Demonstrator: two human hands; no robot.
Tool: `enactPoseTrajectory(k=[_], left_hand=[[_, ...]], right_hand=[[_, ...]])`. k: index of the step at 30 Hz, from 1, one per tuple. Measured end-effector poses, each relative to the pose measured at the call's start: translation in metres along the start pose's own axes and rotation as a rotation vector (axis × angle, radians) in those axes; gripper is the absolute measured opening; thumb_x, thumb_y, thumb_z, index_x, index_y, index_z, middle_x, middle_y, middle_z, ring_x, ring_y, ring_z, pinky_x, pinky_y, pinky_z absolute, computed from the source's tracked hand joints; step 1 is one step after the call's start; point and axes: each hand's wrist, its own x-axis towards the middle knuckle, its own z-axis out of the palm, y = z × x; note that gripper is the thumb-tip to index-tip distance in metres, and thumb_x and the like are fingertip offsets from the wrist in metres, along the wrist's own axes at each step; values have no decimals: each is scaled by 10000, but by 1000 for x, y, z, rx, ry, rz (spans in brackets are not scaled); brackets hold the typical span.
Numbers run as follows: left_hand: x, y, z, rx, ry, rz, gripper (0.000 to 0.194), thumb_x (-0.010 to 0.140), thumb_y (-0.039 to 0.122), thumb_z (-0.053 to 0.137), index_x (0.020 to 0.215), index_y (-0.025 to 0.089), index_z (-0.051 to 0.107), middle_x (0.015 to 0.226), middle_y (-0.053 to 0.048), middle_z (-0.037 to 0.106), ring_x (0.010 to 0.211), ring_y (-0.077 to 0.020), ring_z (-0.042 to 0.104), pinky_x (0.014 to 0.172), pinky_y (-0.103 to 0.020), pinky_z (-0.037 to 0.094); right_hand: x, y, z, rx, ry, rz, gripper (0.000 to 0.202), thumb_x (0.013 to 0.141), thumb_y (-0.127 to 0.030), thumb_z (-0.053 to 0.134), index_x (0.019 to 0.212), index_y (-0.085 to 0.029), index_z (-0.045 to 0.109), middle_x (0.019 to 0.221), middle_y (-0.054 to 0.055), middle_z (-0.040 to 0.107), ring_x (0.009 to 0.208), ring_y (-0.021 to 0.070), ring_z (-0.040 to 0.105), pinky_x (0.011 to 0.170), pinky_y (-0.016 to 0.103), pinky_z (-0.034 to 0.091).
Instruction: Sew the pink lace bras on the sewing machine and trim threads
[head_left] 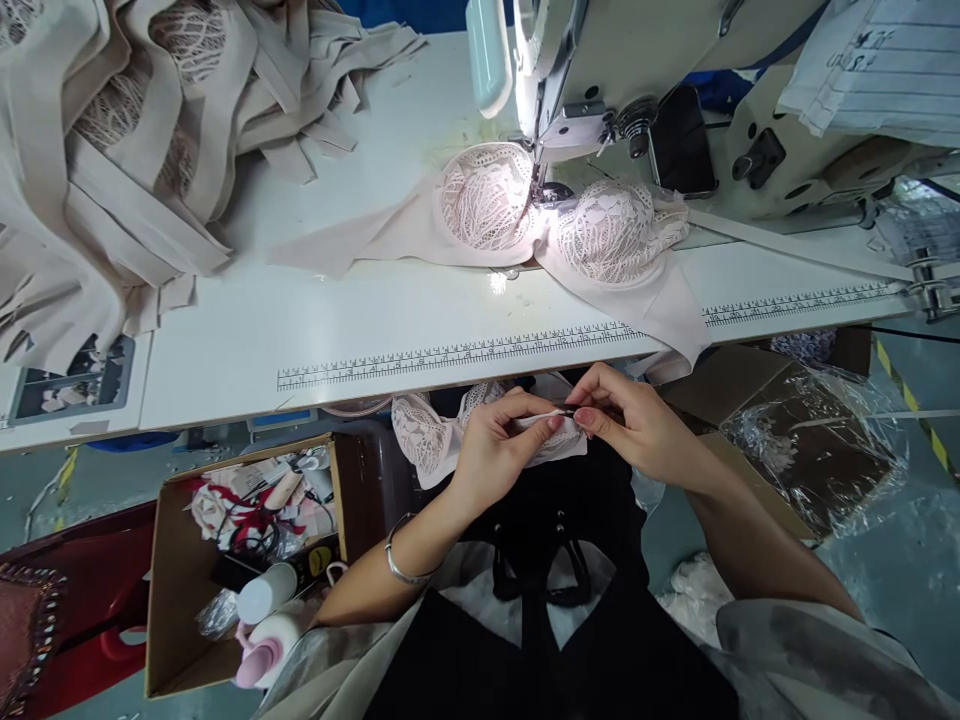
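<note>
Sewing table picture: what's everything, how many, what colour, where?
Sewing machine: 1, cream, top right
Table: 1, white, top
Ruler: 1, white, table's edge
Bra: 1, pink, under needle
Second bra: 1, pink, in hands
Fabric pile: 1, beige, top left
Paper: 1, white, top right
Tray: 1, grey, table's left
Phone-like thing: 1, black, by machine
Bits box: 1, brown, lower left
Plastic-filled box: 1, brown, right
Bracelet: 1, silver, left wrist
Left hand: 1, centre
Right hand: 1, centre

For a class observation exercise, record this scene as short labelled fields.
Left hand: pinching pale pink lace bra
Right hand: pinching same bra; small dark item between fingertips unclear
Machine: off-white metal sewing machine, light on
At needle: second pale pink lace bra
Tabletop: white, printed black ruler, beige fabric heap
Below: open brown cardboard box holding oddments
</note>
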Motion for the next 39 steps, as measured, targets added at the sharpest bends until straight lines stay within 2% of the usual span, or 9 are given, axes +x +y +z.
enactPoseTrajectory(k=[11,19,23,25,27,29,32,36,39], left_hand=[[0,1,-1,58,12,11,163,845,342,765,793,193,806,697,-25,667,659,-153,554,621,-273,431],[0,-1,0,64,19,40,146,846,328,773,774,205,807,708,-27,695,685,-163,560,643,-285,446],[0,-1,-1,78,8,25,128,860,309,756,814,212,826,756,-47,742,741,-184,595,704,-302,470],[0,-1,-1,77,19,6,118,856,307,760,837,213,829,796,-50,757,771,-189,627,723,-299,485],[-1,-1,-1,44,23,-7,114,856,298,760,891,209,822,863,-50,772,805,-188,667,737,-286,506],[-2,-1,0,-10,20,-8,144,864,286,751,972,203,800,895,-47,778,810,-179,694,729,-267,523],[-3,-3,2,-40,34,14,201,882,265,736,1071,198,756,818,-19,763,755,-149,696,702,-230,527],[-6,-5,4,-9,68,75,253,901,236,726,1148,190,703,786,4,751,750,-129,704,729,-206,539],[-7,-7,7,16,60,115,277,921,228,713,1191,190,665,834,-3,768,804,-138,731,773,-216,557]], right_hand=[[1,1,8,70,57,3,340,889,-533,703,833,-227,565,680,-26,595,557,118,516,513,248,391],[-1,6,15,156,111,79,414,858,-582,724,767,-216,552,632,-30,555,549,111,471,517,251,362],[0,13,13,283,211,41,435,911,-656,621,858,-229,557,602,-50,495,523,111,424,515,258,344],[-1,14,11,272,210,18,475,928,-701,552,929,-228,590,601,-50,477,517,116,401,508,265,322],[-1,12,10,197,180,19,450,949,-661,546,917,-217,617,628,-32,505,545,121,425,525,269,330],[-2,9,9,118,172,38,331,963,-524,588,858,-211,618,671,-14,548,595,127,472,563,269,361],[-2,4,11,59,165,38,173,936,-354,596,841,-210,616,686,-19,555,615,126,477,579,263,375],[-3,1,17,15,134,21,110,909,-315,633,873,-211,632,618,-58,460,551,106,407,525,249,339],[-2,0,22,-21,234,-53,104,874,-283,717,834,-206,660,722,-30,528,596,100,463,527,239,372]])
